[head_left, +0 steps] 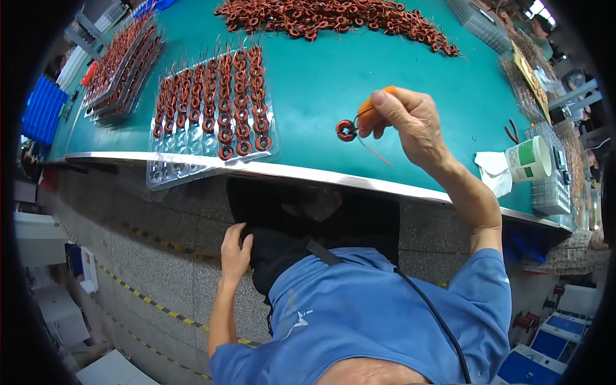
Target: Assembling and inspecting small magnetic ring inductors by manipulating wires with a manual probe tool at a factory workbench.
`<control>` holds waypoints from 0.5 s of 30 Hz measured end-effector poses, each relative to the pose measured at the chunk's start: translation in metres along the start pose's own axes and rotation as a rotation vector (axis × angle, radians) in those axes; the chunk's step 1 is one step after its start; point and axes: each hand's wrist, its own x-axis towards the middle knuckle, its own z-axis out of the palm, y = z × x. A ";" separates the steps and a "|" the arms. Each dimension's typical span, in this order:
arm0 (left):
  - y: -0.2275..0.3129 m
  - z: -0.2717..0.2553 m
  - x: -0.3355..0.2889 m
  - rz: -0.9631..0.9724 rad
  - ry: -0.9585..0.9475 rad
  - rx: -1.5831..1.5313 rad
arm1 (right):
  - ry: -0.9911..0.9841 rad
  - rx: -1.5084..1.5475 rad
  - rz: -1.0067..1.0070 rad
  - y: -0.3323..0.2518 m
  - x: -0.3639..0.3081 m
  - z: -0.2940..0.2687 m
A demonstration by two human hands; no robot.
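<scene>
My right hand (410,122), raised over the bench, is closed round a tool with an orange handle (367,115). At the fingertips, beside the handle, is a copper-wound ring coil (346,130), its thin wire lead trailing down to the right. Whether the fingers or the tool's thin dark tip carry the coil is hard to tell. My left hand (236,250) hangs below the bench edge near my leg, thumb apart from the fingers, with nothing in it. To the left, a clear plastic tray (192,168) bears rows of similar coils, with several unfilled pockets along its near edge.
A large heap of coils (340,18) lies at the back of the green bench (314,83). Stacked filled trays (125,67) stand far left. On the right are a white-and-green cup (529,159), a white cloth (493,172) and dark red-handled pliers (512,131).
</scene>
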 end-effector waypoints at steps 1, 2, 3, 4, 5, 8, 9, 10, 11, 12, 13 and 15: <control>0.029 -0.007 -0.001 0.052 0.001 -0.126 | -0.009 0.038 0.041 -0.002 -0.001 0.006; 0.062 -0.010 0.004 0.102 0.007 -0.250 | -0.022 0.078 0.080 -0.004 -0.002 0.011; 0.094 -0.012 0.009 0.258 0.069 -0.243 | -0.050 0.129 0.094 -0.003 -0.002 0.015; 0.118 -0.009 0.018 0.398 0.122 -0.262 | -0.059 0.172 0.146 -0.004 -0.002 0.020; 0.134 0.002 0.030 0.510 0.177 -0.295 | -0.059 0.207 0.195 -0.005 -0.003 0.026; 0.168 0.022 0.063 0.744 0.313 -0.291 | -0.075 0.374 0.267 -0.001 -0.005 0.042; 0.182 0.025 0.070 0.823 0.351 -0.424 | -0.079 0.432 0.301 -0.001 -0.008 0.045; 0.187 0.023 0.072 0.851 0.407 -0.314 | -0.079 0.449 0.319 -0.001 -0.010 0.046; 0.191 0.023 0.075 0.877 0.391 -0.386 | -0.078 0.467 0.337 -0.001 -0.012 0.046; 0.195 0.023 0.076 0.900 0.373 -0.458 | -0.083 0.432 0.342 -0.002 -0.015 0.043; 0.197 0.024 0.076 0.894 0.385 -0.471 | -0.085 0.320 0.268 0.001 -0.017 0.040; 0.197 0.027 0.074 0.743 0.237 -0.679 | -0.093 0.007 0.096 0.002 -0.020 0.031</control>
